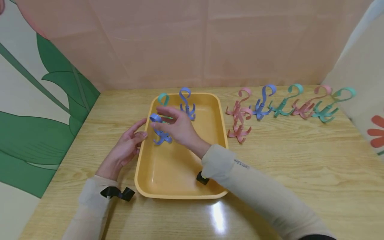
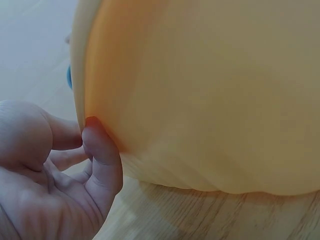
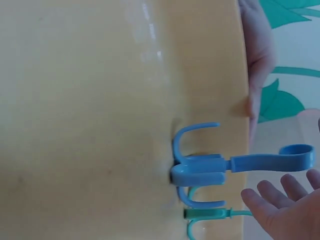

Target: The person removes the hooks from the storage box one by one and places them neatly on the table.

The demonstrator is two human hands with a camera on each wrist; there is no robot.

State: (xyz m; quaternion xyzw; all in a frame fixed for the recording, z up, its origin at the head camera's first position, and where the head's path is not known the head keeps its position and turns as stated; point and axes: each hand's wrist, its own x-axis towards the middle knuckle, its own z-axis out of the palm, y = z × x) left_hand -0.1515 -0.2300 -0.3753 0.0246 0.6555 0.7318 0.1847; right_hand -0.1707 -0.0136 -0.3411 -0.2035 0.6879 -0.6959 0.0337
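Observation:
A yellow tray (image 1: 174,166) stands on the table, with several multi-armed hook hangers at its far end. My left hand (image 1: 126,148) pinches the tray's left rim between thumb and fingers, as the left wrist view shows. Over the tray, my right hand (image 1: 182,129) is beside the near blue hook hanger (image 1: 163,137), its fingers extended and apart from the hanger in the right wrist view. That hanger (image 3: 200,170) stands upright near the left wall. Behind it is a teal hook hanger (image 1: 163,97), partly hidden by my right hand. Another blue hook hanger (image 1: 187,110) stands by the far wall.
Right of the tray, a row of pink, blue and teal hangers includes a blue one (image 1: 261,110) and a teal one (image 1: 325,112). A pink hanger (image 1: 239,131) stands in front of the row's left end. A pinkish sheet (image 1: 204,43) hangs behind the table.

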